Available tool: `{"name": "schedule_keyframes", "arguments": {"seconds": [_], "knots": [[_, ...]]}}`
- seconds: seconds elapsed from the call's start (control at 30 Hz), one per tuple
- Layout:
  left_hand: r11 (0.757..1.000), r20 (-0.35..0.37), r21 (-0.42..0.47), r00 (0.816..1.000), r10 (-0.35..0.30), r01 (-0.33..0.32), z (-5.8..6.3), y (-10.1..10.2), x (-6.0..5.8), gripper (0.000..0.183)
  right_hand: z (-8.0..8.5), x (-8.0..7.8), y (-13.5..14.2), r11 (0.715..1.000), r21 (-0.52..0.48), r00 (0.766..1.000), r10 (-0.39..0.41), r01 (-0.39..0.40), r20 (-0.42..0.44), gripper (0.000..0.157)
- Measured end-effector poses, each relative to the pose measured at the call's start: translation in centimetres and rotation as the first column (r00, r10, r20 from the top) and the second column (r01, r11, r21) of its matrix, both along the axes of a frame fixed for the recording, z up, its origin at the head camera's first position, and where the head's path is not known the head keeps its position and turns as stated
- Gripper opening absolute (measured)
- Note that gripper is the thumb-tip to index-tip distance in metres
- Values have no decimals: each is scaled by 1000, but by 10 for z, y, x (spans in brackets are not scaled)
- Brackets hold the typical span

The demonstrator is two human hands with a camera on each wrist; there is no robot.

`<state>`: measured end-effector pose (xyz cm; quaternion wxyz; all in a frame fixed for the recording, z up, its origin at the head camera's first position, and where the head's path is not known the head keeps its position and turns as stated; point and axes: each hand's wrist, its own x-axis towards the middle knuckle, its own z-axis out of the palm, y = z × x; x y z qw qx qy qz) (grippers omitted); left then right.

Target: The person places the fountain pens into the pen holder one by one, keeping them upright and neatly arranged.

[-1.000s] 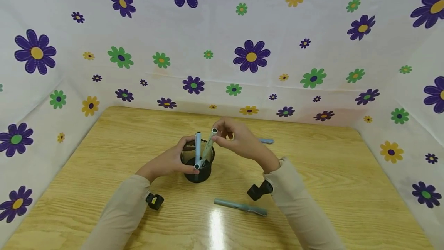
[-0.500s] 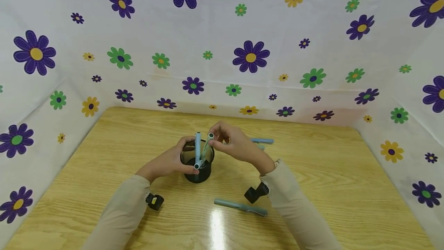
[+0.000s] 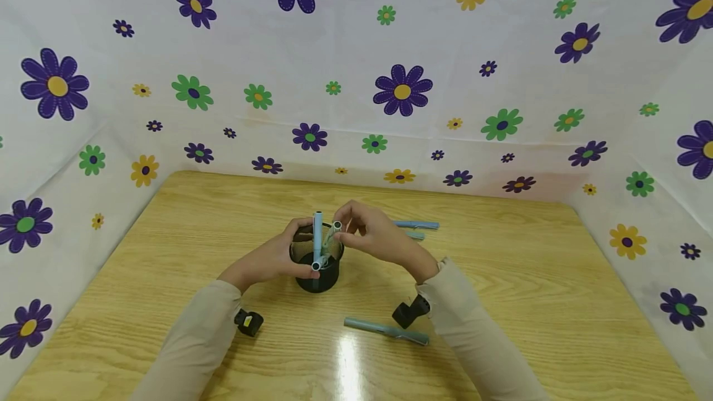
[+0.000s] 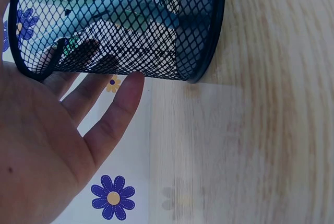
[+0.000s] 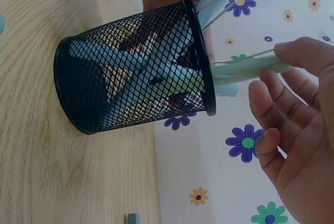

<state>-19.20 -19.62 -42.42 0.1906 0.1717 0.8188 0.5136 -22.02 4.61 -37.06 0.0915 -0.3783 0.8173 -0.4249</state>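
Note:
A black mesh pen holder (image 3: 317, 281) stands on the wooden table with several pens in it. My left hand (image 3: 275, 257) holds it by the rim, thumb at the near side and fingers around the far side; the left wrist view has fingers (image 4: 122, 112) against the mesh. Between thumb and fingers, my right hand (image 3: 375, 235) pinches the upper end of a pale green pen (image 5: 235, 72), whose lower part is inside the holder. A light blue pen (image 3: 317, 234) leans in there too, and another pen's end (image 3: 316, 266) points toward me.
On the table, a grey-green pen (image 3: 386, 330) lies in front of the holder. Behind my right hand lie a blue pen (image 3: 420, 224) and a pale green one (image 3: 414, 236), both partly hidden. Flowered white cloth (image 3: 356, 48) walls in the table's back and sides.
My right hand has moved down and slightly left, and the pale green pen has sunk deeper into the holder. More of the pens behind that hand shows. My left hand stays put.

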Motion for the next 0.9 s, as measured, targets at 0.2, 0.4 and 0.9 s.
{"name": "schedule_keyframes", "arguments": {"seconds": [0.2, 0.4, 0.9], "knots": [[1000, -5, -2, 1000, -4, 4, -1, 0, 0, 97, -1, -1, 6, 1000, -11, 1000, 19, -18, 22, 22], [1000, -8, 0, 1000, 1, -1, -1, 1, 0, 96, 0, -1, 13, 1000, -15, 1000, 14, -14, -6, 20], [1000, -20, -17, 1000, 10, -11, -1, 0, -1, 98, 2, 4, 26, 1000, 4, 1000, -19, 19, -15, 18]]}}
